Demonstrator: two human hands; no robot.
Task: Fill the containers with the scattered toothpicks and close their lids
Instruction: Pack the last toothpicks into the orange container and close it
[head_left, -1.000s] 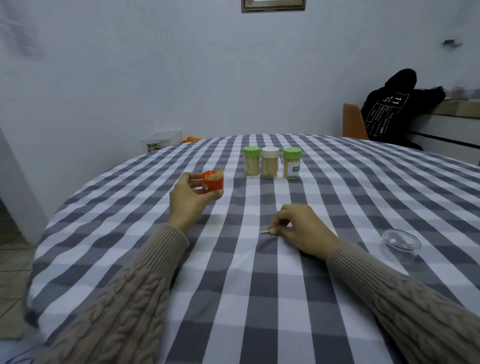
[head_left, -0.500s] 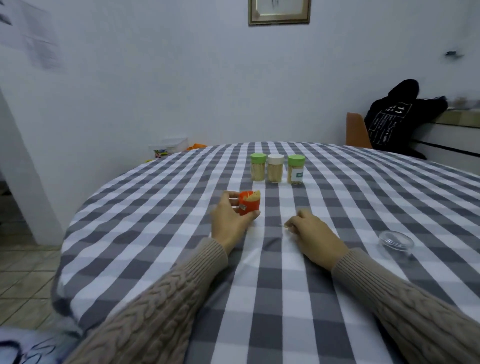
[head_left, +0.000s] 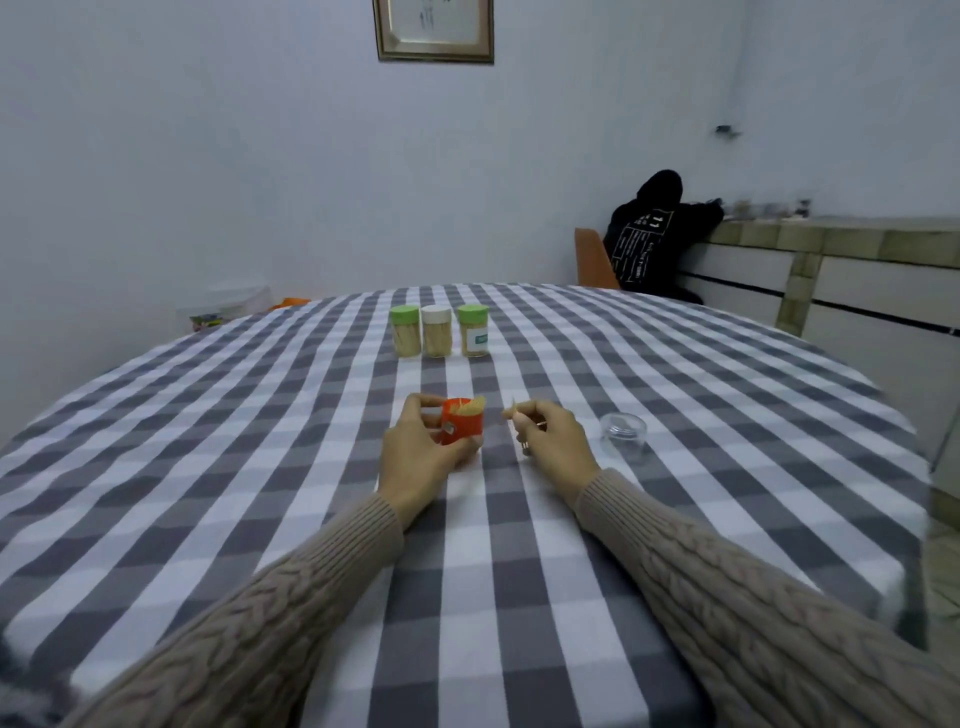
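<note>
left hand (head_left: 415, 457) grips round orange container (head_left: 462, 427) | right hand (head_left: 558, 441) pinches thin toothpicks (head_left: 519, 415)

matt checked cloth tablecloth (head_left: 260, 441); clear glossy plastic lid (head_left: 623, 434); wooden toothpicks (head_left: 519, 415).

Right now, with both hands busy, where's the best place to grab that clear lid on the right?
Pinch the clear lid across its round side wall from above with the right hand. It appears to sit rim-down, alone on the tablecloth, so both sides are free; clear plastic may be slippery.
</note>
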